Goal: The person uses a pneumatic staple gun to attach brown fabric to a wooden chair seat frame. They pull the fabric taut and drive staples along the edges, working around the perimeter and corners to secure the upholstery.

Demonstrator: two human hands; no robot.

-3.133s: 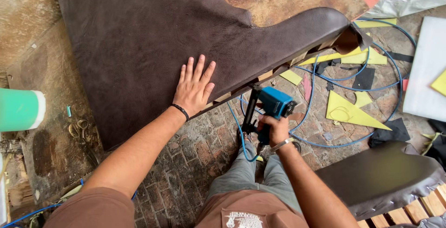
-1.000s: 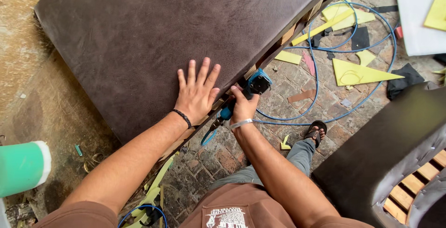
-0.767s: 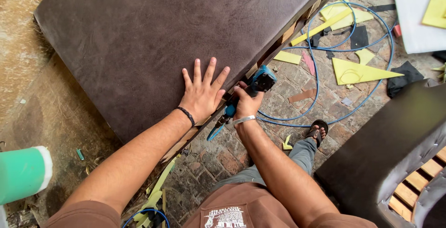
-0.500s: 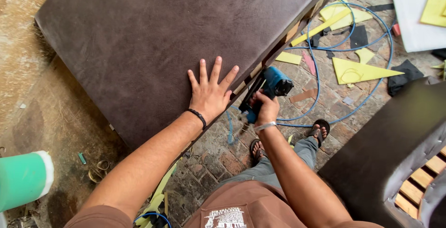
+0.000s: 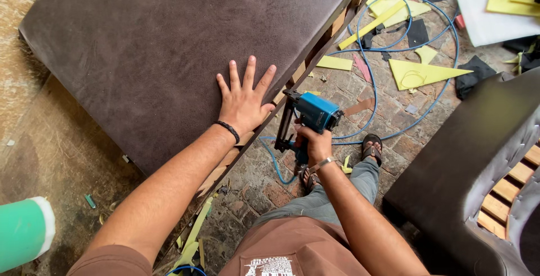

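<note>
A large panel covered in dark brown leather-like fabric point(image 5: 169, 34) lies tilted in front of me, its wooden frame edge point(image 5: 315, 48) showing along the right side. My left hand point(image 5: 243, 100) presses flat on the fabric near that edge, fingers spread, a black band on the wrist. My right hand point(image 5: 315, 144) grips the handle of a blue pneumatic staple gun point(image 5: 312, 115), held just off the panel's edge, nose toward the frame. A blue air hose point(image 5: 394, 56) runs from the gun across the floor.
Yellow foam offcuts point(image 5: 419, 73) and dark scraps litter the brick floor at right. A brown upholstered furniture piece with wooden slats point(image 5: 484, 163) stands at lower right. A green and white roll point(image 5: 22, 234) sits at lower left, a white sheet point(image 5: 489, 11) at top right.
My right hand has pulled the staple gun back from under the panel edge and out to the right. My left hand has shifted slightly along the fabric edge, still pressed flat.
</note>
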